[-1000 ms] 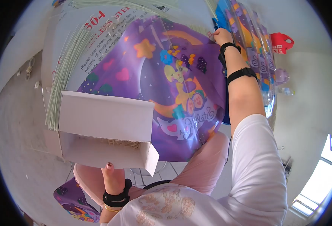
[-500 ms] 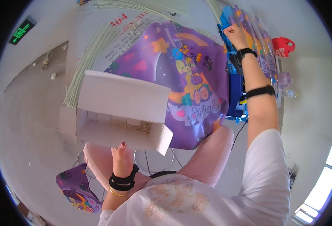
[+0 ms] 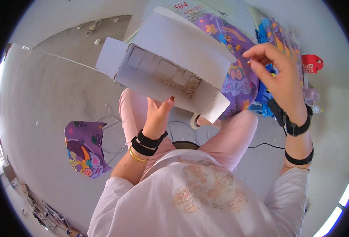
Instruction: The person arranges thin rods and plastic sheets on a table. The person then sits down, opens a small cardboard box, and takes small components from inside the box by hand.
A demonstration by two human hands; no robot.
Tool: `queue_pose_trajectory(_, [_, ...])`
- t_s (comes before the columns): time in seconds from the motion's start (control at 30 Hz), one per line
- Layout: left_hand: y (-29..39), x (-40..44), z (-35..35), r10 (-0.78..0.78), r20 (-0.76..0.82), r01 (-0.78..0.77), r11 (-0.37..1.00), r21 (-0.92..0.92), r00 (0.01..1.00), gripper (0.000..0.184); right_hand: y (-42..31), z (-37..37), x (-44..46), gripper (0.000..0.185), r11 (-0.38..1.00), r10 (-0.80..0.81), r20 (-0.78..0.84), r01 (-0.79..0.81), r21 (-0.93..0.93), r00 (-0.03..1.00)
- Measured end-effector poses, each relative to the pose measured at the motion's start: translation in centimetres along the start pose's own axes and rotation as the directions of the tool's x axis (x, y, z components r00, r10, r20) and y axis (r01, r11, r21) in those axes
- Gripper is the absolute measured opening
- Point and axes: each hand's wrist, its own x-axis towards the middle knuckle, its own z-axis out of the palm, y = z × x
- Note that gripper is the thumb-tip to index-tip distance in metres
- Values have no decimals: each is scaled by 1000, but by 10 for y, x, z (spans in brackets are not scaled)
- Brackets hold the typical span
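Observation:
My left hand [image 3: 157,118] holds a white cardboard box [image 3: 181,39] from below, with the thumb over its near wall. The box is tilted, its lid raised and its end flaps spread. Inside lie tan strands [image 3: 190,87] and a row of pale squarish pieces [image 3: 162,69] along the far wall. My right hand [image 3: 282,75] hovers right of the box, fingers curved and apart from the thumb; I see nothing between them. Beneath it and partly behind the box lies a purple printed plastic sheet or bag [image 3: 241,89] with cartoon figures.
Purple and blue printed bags [image 3: 289,39] are stacked at the right. A red object [image 3: 312,64] and a clear bottle [image 3: 316,109] are beyond them. Another purple printed piece [image 3: 85,148] hangs over a stool at the left. A black cable [image 3: 267,145] runs near the right knee.
My right hand has come back from the blue and purple stack towards the box, its fingers now spread. The left hand has raised and tilted the box. The view has shifted left.

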Motion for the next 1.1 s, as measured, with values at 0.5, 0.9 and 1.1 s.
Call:
queue_pose_trajectory(0.5, [13,-56,-1,-458,25,436,827,-354,889,40,-26,61,-138,22,959,114,2,-111,260,993])
queue_pose_trajectory(0.9, [-12,-69,18,-302,159,328,929,-173,940,48,11,137,-182,97,480,382,81,-272,834,921])
queue_pose_trajectory(1.1, [-13,-62,40,-224,160,249,955,-159,961,62,9,129,-167,89,331,450,99,-269,904,888])
